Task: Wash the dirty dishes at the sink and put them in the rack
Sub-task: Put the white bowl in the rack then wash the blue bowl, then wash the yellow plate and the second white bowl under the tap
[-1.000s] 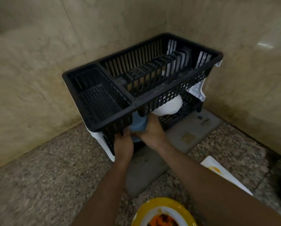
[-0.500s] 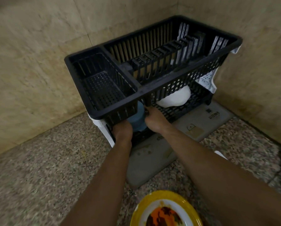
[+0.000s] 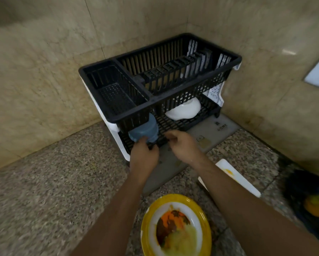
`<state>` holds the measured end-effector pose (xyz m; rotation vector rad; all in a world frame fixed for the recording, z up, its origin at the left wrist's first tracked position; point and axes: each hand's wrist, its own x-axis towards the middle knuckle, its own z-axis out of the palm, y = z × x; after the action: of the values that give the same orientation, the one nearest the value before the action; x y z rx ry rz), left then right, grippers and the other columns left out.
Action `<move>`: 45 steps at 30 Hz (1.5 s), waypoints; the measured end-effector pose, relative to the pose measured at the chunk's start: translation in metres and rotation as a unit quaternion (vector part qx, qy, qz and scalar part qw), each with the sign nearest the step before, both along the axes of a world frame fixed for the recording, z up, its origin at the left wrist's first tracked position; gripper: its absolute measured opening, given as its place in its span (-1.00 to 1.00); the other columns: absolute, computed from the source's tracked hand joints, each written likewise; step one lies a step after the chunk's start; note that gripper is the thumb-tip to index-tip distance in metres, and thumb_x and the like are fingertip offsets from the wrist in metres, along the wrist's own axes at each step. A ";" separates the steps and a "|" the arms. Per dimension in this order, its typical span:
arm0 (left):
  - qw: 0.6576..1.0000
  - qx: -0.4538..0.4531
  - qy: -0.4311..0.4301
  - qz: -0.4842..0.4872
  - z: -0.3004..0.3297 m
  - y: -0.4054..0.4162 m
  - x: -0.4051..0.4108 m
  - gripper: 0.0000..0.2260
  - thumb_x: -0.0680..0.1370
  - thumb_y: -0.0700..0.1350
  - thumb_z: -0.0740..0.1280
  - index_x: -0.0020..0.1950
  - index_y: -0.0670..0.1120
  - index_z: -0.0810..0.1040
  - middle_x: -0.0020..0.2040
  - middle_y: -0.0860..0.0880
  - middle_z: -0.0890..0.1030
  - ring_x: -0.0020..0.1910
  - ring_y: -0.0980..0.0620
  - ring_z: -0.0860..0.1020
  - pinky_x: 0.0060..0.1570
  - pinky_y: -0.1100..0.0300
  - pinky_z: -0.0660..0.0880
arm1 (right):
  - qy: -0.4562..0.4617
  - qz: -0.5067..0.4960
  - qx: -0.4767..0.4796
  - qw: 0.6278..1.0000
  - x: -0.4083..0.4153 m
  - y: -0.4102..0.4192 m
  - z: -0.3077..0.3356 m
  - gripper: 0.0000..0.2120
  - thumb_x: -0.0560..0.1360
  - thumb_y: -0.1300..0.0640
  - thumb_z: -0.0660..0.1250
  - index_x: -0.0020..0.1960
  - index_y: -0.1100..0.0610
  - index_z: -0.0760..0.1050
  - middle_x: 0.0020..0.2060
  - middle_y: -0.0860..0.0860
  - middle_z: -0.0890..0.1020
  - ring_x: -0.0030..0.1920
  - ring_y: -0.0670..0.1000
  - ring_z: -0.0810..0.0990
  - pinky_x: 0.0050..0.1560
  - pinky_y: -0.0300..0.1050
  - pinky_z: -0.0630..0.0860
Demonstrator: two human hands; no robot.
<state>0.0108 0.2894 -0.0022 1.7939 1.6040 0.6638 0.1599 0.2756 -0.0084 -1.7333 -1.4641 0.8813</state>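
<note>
A black two-tier dish rack (image 3: 175, 97) stands in the corner of the counter. On its lower tier a blue cup (image 3: 145, 129) lies at the front left, and a white bowl (image 3: 185, 109) sits upside down to the right. My left hand (image 3: 143, 155) is at the tier's front edge, its fingers curled against the cup's near end. My right hand (image 3: 183, 145) hovers just right of the cup with loosely curled fingers, holding nothing. A yellow-rimmed plate (image 3: 175, 228) smeared with orange and brown food lies near me on the counter.
A grey mat (image 3: 216, 130) lies under the rack. A white rectangular dish (image 3: 238, 179) with a yellow stain sits to the right, partly behind my right forearm. A dark object (image 3: 311, 200) with coloured patches is at the far right. Marble walls close in behind and right.
Both hands have drawn back from under the upper tier toward the rack's front edge. My right hand has come off the blue cup, which now lies on the lower tier.
</note>
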 end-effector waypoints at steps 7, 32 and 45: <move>0.999 -0.025 0.032 -0.015 0.022 -0.095 -0.033 -0.78 0.57 -0.10 0.31 0.18 -0.08 0.61 0.11 -0.09 0.67 0.10 -0.08 0.60 0.12 0.09 0.50 | 0.018 -0.033 -0.021 0.999 0.011 -0.120 0.006 -0.78 0.57 0.29 0.26 0.14 0.12 0.59 0.05 -0.01 0.62 0.14 -0.03 0.57 0.26 -0.07 0.48; 0.973 -0.217 -0.058 -0.049 -0.008 -0.187 -0.087 -0.89 0.54 -0.23 0.31 -0.08 -0.13 0.64 -0.28 -0.18 0.69 -0.30 -0.12 0.68 -0.25 0.00 0.66 | -0.001 -0.221 -0.103 0.970 -0.019 -0.284 -0.021 -0.80 0.51 0.12 0.37 0.12 0.13 0.59 -0.07 -0.01 0.63 -0.07 0.04 0.58 -0.15 -0.11 0.48; 0.916 -0.236 -0.086 -0.313 0.009 -0.367 0.109 -0.84 0.66 -0.16 0.20 0.08 -0.12 0.58 -0.28 -0.06 0.63 -0.47 0.12 0.60 -0.53 0.25 0.50 | 0.077 -0.411 -0.037 0.908 0.118 -0.544 0.028 -0.90 0.31 0.05 0.33 -0.24 -0.08 0.63 -0.32 -0.08 0.70 -0.24 -0.04 0.67 -0.11 0.05 0.63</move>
<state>0.1197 -0.0777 0.0064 1.6780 0.8801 0.1072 0.2775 -0.2687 0.0194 -2.0194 -0.4865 0.5828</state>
